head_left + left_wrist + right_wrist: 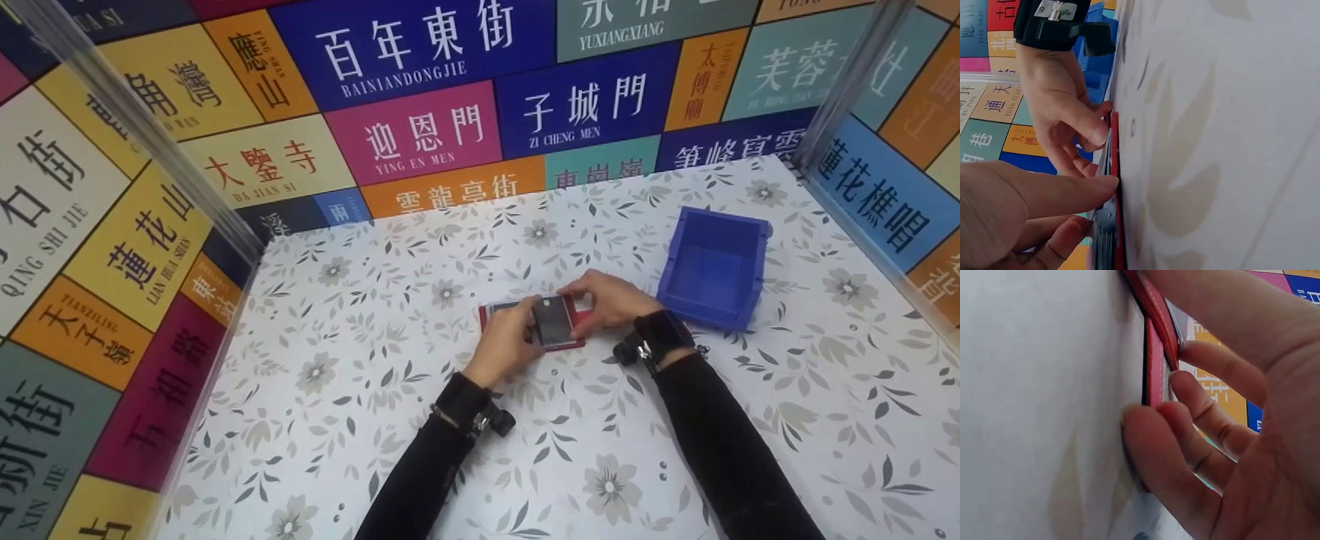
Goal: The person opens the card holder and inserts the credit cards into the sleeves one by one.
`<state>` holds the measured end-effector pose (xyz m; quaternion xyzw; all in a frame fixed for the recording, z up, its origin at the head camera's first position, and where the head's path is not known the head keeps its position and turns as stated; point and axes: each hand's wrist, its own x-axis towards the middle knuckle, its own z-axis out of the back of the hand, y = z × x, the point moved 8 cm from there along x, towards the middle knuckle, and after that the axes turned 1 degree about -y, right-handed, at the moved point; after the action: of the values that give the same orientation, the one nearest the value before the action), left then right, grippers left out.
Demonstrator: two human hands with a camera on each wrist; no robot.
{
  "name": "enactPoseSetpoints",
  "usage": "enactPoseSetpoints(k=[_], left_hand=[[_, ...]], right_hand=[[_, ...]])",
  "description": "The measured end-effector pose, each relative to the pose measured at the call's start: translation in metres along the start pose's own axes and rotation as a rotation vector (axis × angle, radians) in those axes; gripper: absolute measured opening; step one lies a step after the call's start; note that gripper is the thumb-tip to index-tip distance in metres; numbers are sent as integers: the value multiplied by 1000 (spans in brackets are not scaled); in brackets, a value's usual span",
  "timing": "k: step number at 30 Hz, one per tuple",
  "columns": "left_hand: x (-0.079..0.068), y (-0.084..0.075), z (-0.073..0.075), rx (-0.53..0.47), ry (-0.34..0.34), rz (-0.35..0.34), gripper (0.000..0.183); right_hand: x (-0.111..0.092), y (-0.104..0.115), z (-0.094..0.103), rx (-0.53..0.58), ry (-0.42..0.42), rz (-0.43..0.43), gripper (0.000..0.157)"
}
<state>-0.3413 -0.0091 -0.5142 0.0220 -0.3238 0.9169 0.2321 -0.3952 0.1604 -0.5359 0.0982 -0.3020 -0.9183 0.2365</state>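
A small red card wallet (556, 321) lies opened out on the floral cloth, a dark grey panel showing inside its red border. My left hand (502, 339) grips it across the middle, thumb along the near edge and fingertips on the far side. At the right end, my right hand (609, 301) holds the wallet between thumb and fingers. Stitching runs along the red edge (1154, 363) in the right wrist view, where a second red layer stands slightly raised. Several thin layers (1105, 239) are stacked over the red cover in the left wrist view. My left hand hides part of the wallet.
To the right of my right hand stands a blue plastic bin (712, 266), close to the wrist strap. A white cloth with grey flowers and leaves (315, 375) covers the table. Colourful sign panels (420, 127) wall the back and both sides.
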Motion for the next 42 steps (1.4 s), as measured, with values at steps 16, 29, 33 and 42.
enactPoseSetpoints(k=[16, 29, 33, 42], left_hand=[[-2, 79, 17, -73, 186, 84, 110], [-2, 78, 19, -76, 151, 39, 104], [-4, 79, 18, -80, 151, 43, 105], [-2, 79, 18, -77, 156, 69, 105]], right_hand=[[-1, 6, -3, -5, 43, -28, 89], [1, 6, -6, -32, 33, -59, 90], [2, 7, -7, -28, 28, -51, 90], [7, 11, -8, 77, -12, -35, 75]])
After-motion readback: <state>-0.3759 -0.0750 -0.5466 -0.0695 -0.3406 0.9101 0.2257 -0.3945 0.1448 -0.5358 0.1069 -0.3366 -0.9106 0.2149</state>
